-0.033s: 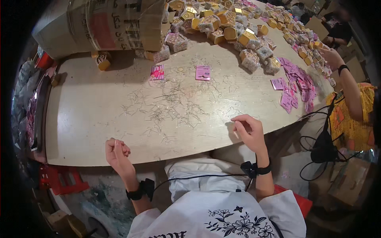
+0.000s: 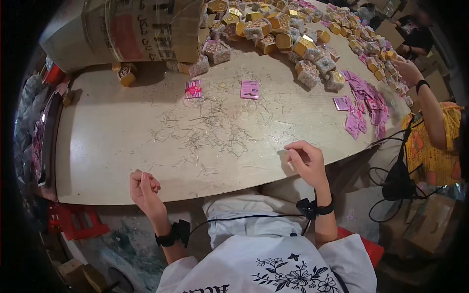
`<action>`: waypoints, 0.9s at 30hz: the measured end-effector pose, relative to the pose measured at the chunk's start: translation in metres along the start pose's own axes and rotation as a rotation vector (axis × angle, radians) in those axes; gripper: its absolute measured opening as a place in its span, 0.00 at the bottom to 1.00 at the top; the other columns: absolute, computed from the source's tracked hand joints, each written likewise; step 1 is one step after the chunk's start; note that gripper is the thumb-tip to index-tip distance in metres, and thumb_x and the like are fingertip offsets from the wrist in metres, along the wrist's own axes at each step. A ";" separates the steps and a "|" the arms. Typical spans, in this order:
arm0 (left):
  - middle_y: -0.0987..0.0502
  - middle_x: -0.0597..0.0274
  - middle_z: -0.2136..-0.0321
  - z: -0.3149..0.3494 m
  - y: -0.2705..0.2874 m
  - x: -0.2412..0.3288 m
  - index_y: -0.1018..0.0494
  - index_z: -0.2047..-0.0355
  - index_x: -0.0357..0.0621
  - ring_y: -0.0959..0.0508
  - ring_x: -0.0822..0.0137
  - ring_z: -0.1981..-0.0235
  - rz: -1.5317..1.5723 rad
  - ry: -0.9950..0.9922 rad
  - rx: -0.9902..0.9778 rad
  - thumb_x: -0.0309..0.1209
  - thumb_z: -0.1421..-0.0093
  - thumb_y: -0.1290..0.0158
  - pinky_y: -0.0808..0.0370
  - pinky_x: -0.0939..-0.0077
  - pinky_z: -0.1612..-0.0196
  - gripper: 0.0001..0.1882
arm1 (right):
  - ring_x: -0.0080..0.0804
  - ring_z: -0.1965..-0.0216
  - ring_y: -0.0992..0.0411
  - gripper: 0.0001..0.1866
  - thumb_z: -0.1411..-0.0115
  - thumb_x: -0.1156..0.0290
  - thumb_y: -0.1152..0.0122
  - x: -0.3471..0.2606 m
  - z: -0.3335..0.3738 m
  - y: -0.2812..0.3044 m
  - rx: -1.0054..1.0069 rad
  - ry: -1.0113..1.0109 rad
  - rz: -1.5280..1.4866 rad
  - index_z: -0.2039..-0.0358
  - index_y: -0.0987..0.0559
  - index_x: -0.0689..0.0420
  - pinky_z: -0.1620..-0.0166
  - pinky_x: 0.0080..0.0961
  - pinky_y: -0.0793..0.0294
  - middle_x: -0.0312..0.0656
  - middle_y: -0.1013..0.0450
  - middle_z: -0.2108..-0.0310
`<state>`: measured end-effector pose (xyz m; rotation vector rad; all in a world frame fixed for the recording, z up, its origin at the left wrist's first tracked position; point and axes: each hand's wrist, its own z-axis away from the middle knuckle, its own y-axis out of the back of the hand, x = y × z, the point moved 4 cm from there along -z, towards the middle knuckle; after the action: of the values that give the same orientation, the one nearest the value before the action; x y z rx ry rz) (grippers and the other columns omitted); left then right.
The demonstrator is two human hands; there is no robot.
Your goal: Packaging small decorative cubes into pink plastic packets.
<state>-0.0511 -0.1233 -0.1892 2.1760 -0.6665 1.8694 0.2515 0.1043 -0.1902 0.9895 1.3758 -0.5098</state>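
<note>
My left hand (image 2: 145, 189) rests at the near left edge of the table, its fingers curled in and its thumb pressed on them. Anything inside it is too small or hidden to make out. At the near right edge, my right hand (image 2: 309, 163) is bent in a loose pinch, thumb close under the forefinger; I cannot make out anything in it. Between and beyond the hands lies a scatter of thin metal pins (image 2: 215, 129). Farther off are a pink-and-white striped card (image 2: 194, 89) and a plain pink card (image 2: 250, 90), lying apart.
A cardboard box (image 2: 141, 34) lies at the far left. Gold-based, bead-filled packs (image 2: 305, 46) heap along the back. Pink cards (image 2: 371, 100) pile at right, beside another person's arm (image 2: 430, 105). Black cables (image 2: 398, 180) hang off the right edge. A red stool (image 2: 80, 222) stands below left.
</note>
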 end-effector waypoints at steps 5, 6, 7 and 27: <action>0.39 0.69 0.79 -0.002 0.003 -0.002 0.38 0.74 0.41 0.40 0.80 0.80 -0.020 -0.018 -0.033 0.26 0.34 0.57 0.42 0.86 0.76 0.09 | 0.15 0.74 0.31 0.06 0.39 0.79 0.47 0.004 0.000 -0.004 0.069 0.034 0.061 0.63 0.23 0.62 0.72 0.12 0.34 0.34 0.28 0.75; 0.39 0.69 0.79 -0.002 0.003 -0.001 0.38 0.74 0.41 0.40 0.80 0.80 -0.027 -0.022 -0.051 0.26 0.34 0.58 0.42 0.86 0.76 0.09 | 0.16 0.75 0.32 0.06 0.40 0.79 0.47 0.004 0.000 -0.004 0.133 0.093 0.105 0.63 0.23 0.62 0.72 0.12 0.35 0.34 0.28 0.75; 0.39 0.69 0.79 -0.003 0.003 0.000 0.38 0.74 0.41 0.40 0.80 0.80 -0.030 -0.019 -0.050 0.26 0.34 0.58 0.42 0.86 0.76 0.09 | 0.16 0.75 0.32 0.06 0.40 0.79 0.47 0.003 -0.002 -0.006 0.131 0.090 0.104 0.63 0.23 0.62 0.72 0.12 0.35 0.34 0.28 0.75; 0.40 0.65 0.82 0.002 0.001 0.004 0.41 0.79 0.42 0.39 0.76 0.79 -0.136 -0.121 -0.023 0.26 0.37 0.60 0.41 0.83 0.74 0.11 | 0.21 0.79 0.34 0.05 0.45 0.80 0.41 -0.011 -0.005 -0.008 0.254 0.161 0.402 0.67 0.23 0.60 0.77 0.16 0.36 0.37 0.32 0.77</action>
<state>-0.0497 -0.1256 -0.1857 2.2724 -0.5437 1.6665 0.2404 0.1014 -0.1815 1.5020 1.2253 -0.3091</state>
